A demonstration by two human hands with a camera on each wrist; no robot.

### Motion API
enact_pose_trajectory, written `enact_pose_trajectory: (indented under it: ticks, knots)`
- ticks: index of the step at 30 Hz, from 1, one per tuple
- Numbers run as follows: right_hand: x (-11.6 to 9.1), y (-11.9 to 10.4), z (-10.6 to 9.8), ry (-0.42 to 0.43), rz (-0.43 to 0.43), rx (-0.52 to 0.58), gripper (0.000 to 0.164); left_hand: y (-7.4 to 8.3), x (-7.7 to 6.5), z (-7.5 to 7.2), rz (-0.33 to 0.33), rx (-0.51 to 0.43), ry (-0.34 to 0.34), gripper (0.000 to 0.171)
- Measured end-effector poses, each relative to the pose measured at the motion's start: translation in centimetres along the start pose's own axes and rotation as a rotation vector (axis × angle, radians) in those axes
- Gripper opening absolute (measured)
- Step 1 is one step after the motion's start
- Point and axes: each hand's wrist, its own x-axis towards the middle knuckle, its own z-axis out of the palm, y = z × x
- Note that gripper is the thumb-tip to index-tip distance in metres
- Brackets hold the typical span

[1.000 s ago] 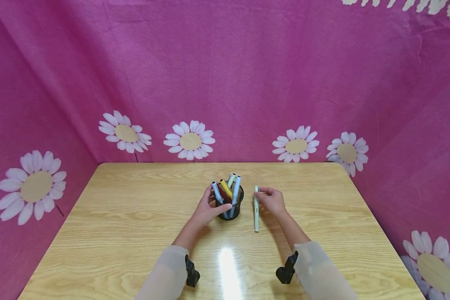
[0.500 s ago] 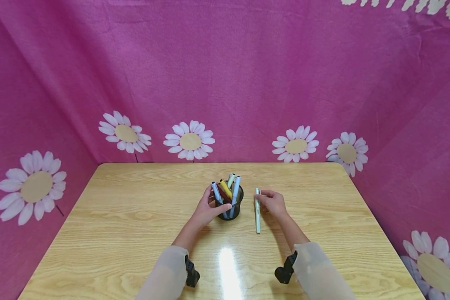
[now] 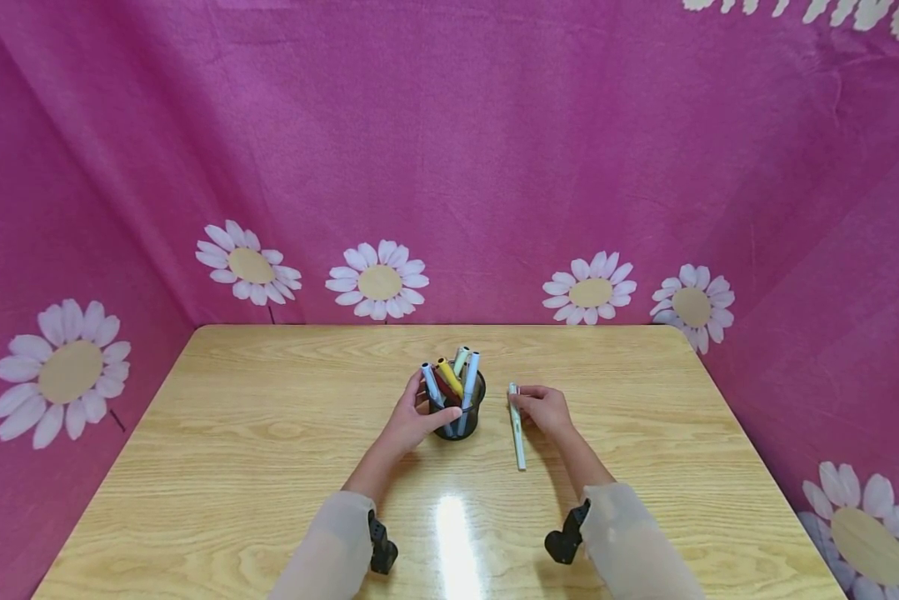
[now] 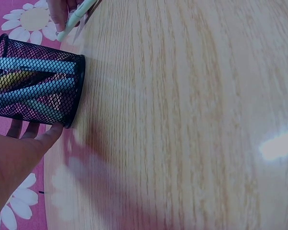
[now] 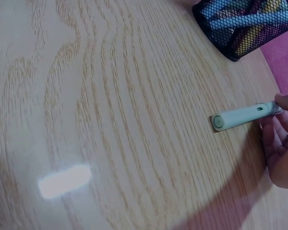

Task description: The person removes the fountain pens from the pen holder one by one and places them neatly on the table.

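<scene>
My left hand (image 3: 410,422) grips a black mesh pen cup (image 4: 53,91), thumb at the front and fingers round its far left side. Inside it stand several pens, among them light-blue pens (image 3: 471,379), a yellow pen (image 3: 450,376), a pale-green one at the back and something dark red. To the right of the cup, my right hand (image 3: 546,408) pinches a pale-green pen (image 3: 520,442) near its upper end. In the right wrist view the free end of this pen (image 5: 237,117) points away from the fingers, close over the table.
Both hands work over a wood-grain table (image 3: 254,467) with a bright light reflection near its front. A pink cloth (image 3: 479,167) printed with white daisies hangs behind and at both sides. Black wrist cameras sit at each sleeve cuff.
The pale-green pen has slid slightly toward me, its near end swinging a little to the right, with the right hand still pinching it. My left hand and the pen cup stay practically still.
</scene>
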Motion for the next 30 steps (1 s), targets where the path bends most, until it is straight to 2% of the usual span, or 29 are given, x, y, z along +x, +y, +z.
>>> enact_pose_trajectory:
  ticks: [10,19,30]
  knots:
    - [0.1,0.2,0.0,0.015,0.019,-0.006,0.033,0.1,-0.1,-0.1,-0.003,-0.021,-0.015,0.091]
    - [-0.1,0.4,0.2,0.05,0.014,-0.017,0.034,2.6,-1.3,-0.4,-0.021,-0.033,-0.055,0.09]
    - [-0.4,0.6,0.6,0.085,0.002,-0.001,0.034,0.0,0.0,0.0,-0.002,-0.025,-0.016,0.092]
